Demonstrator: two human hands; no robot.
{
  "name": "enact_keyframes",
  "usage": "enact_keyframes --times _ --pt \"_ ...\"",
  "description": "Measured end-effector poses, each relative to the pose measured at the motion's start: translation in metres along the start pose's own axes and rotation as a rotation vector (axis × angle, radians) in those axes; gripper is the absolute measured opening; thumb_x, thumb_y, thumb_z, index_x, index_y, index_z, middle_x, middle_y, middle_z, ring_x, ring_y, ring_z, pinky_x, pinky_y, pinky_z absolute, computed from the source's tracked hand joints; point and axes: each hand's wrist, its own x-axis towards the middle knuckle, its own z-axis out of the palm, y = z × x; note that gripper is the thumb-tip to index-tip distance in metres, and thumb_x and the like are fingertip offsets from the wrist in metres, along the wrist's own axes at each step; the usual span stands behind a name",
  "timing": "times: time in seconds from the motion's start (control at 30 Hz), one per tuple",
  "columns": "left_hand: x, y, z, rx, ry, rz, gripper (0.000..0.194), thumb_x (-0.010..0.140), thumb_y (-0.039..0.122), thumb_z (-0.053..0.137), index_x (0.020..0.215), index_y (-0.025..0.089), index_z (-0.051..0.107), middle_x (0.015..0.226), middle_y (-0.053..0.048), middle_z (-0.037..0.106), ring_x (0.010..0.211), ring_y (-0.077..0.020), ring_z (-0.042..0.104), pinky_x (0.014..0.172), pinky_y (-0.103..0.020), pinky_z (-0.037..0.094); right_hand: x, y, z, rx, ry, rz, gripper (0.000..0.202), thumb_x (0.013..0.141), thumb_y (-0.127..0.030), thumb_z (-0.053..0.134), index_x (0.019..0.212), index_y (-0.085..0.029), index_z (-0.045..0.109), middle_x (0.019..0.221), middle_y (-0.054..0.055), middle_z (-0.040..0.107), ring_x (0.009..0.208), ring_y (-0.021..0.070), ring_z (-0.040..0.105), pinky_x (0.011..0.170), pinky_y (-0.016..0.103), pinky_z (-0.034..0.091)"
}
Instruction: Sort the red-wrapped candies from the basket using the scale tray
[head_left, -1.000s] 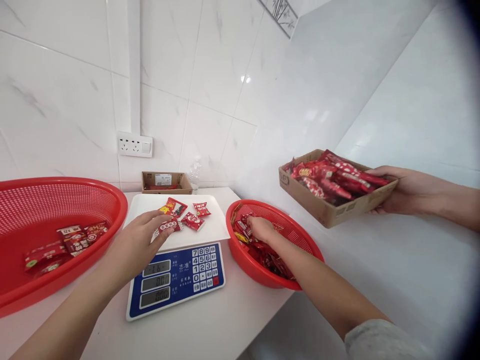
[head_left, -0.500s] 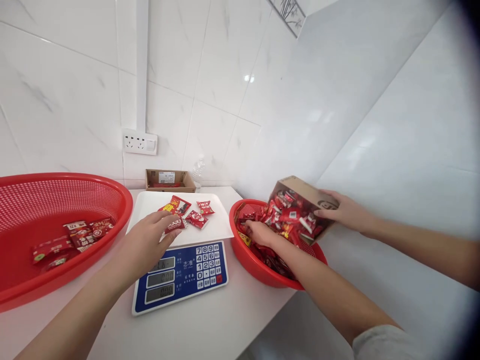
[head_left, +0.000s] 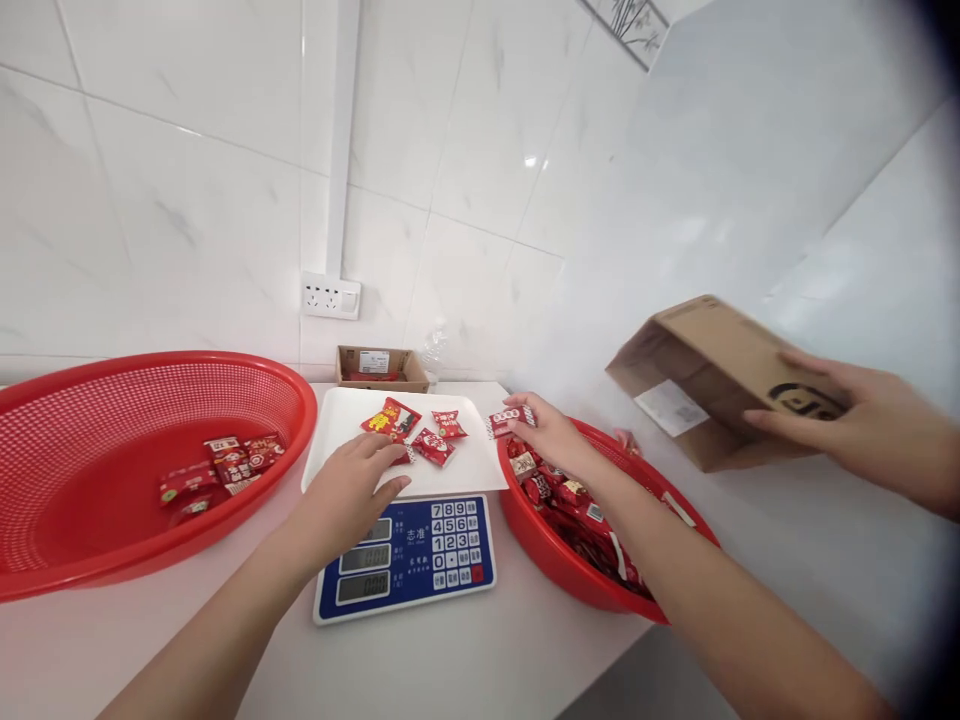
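My left hand [head_left: 349, 495] hovers over the near left of the white scale tray [head_left: 480, 455], thumb and fingers apart. A small red packet [head_left: 405, 455] shows partly beneath its fingertips; whether they touch it I cannot tell. Several more red snack packets [head_left: 433, 447] lie on the tray. My right hand [head_left: 551, 435] pinches a red-and-white wrapped snack packet [head_left: 511, 421] above the left rim of the right red basket [head_left: 551, 570], which is full of wrapped snacks. The blue scale panel [head_left: 405, 562] sits in front of the tray.
At right, another person's hand [head_left: 862, 410] holds a tilted cardboard box [head_left: 739, 350]. A large red basket [head_left: 161, 365] with several packets stands at left. Behind the tray are a small cardboard box [head_left: 382, 384] and a clear plastic bottle [head_left: 435, 352].
My right hand has come up out of the right basket with a snack packet. The other person's box, earlier tipping snacks into that basket, has moved up and right. The view has shifted left.
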Motion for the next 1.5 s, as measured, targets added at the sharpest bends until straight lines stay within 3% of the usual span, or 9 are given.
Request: enact_keyframes --times 0.13,0.23,0.37,0.5,0.77,0.87,1.0,1.23,1.5 --pt "-0.002 -0.001 0.002 0.041 -0.095 -0.034 0.041 0.087 0.038 0.051 0.125 0.024 0.056 0.136 -0.009 0.051 0.133 -0.0316 0.036 0.106 -0.053 0.032 0.060 -0.059 0.092 0.121 -0.025 -0.120 0.042 0.090 -0.031 0.054 0.129 -0.018 0.044 0.120 0.010 0.057 0.099 0.0214 0.059 0.085 0.042 0.049" --pt "-0.002 -0.001 0.002 0.077 -0.137 -0.052 0.042 0.088 0.038 0.050 0.128 0.023 0.053 0.140 -0.010 0.047 0.136 -0.0318 0.031 0.108 -0.053 0.030 0.086 -0.071 0.117 0.152 -0.033 -0.163 0.043 0.088 -0.021 0.052 0.130 -0.020 0.043 0.122 0.007 0.059 0.103 0.0171 0.060 0.089 0.033 0.047" --pt "-0.003 -0.004 0.003 0.080 -0.113 -0.049 0.043 0.089 0.039 0.050 0.129 0.025 0.052 0.141 -0.009 0.046 0.137 -0.0320 0.029 0.107 -0.054 0.030 0.092 -0.074 0.122 0.093 -0.062 -0.196 0.038 0.086 -0.022 0.053 0.124 -0.018 0.052 0.124 0.011 0.059 0.104 0.0207 0.060 0.089 0.035 0.046" --pt "-0.004 -0.006 0.005 0.067 -0.112 -0.045 0.042 0.089 0.039 0.050 0.128 0.026 0.052 0.141 -0.010 0.047 0.137 -0.0319 0.028 0.107 -0.055 0.029 0.074 -0.077 0.131 0.011 -0.104 -0.353 0.026 0.084 -0.019 0.056 0.108 -0.019 0.064 0.120 0.009 0.062 0.115 0.0234 0.052 0.100 0.038 0.038" --pt "-0.004 -0.002 0.002 0.081 -0.200 -0.104 0.048 0.089 0.043 0.047 0.134 0.025 0.047 0.145 -0.009 0.042 0.137 -0.0324 0.029 0.108 -0.055 0.027 0.047 -0.066 0.132 -0.034 -0.207 -0.459 0.024 0.084 -0.016 0.056 0.106 -0.019 0.066 0.111 0.008 0.065 0.107 0.0219 0.057 0.096 0.035 0.042" --pt "-0.003 -0.002 0.002 0.091 -0.211 -0.088 0.048 0.091 0.043 0.045 0.134 0.024 0.046 0.144 -0.008 0.043 0.136 -0.0299 0.032 0.109 -0.053 0.025 0.053 -0.065 0.131 -0.025 -0.169 -0.420 0.029 0.087 -0.020 0.054 0.114 -0.017 0.063 0.120 0.010 0.061 0.116 0.0231 0.052 0.101 0.038 0.038" --pt "-0.003 -0.001 0.005 0.098 -0.238 -0.046 0.049 0.093 0.047 0.038 0.135 0.023 0.046 0.144 -0.008 0.044 0.135 -0.0260 0.034 0.111 -0.050 0.023 0.063 -0.065 0.140 -0.035 -0.167 -0.357 0.044 0.088 -0.028 0.052 0.131 -0.016 0.051 0.142 0.015 0.042 0.135 0.0286 0.031 0.109 0.047 0.026" --pt "-0.001 0.004 0.009 0.113 -0.258 -0.067 0.055 0.093 0.052 0.032 0.135 0.020 0.047 0.145 -0.013 0.040 0.135 -0.0315 0.032 0.109 -0.054 0.025 0.061 -0.064 0.140 -0.034 -0.297 -0.394 0.046 0.093 -0.035 0.044 0.135 -0.017 0.046 0.146 0.011 0.039 0.138 0.0241 0.026 0.112 0.042 0.023" --pt "0.000 0.001 0.012 0.097 -0.282 -0.071 0.060 0.092 0.056 0.027 0.134 0.018 0.046 0.148 -0.012 0.035 0.139 -0.0312 0.023 0.111 -0.053 0.022 0.072 -0.077 0.141 -0.070 -0.247 -0.300 0.063 0.093 -0.055 0.033 0.145 -0.021 0.030 0.154 0.015 0.016 0.141 0.0353 0.004 0.110 0.056 0.016"
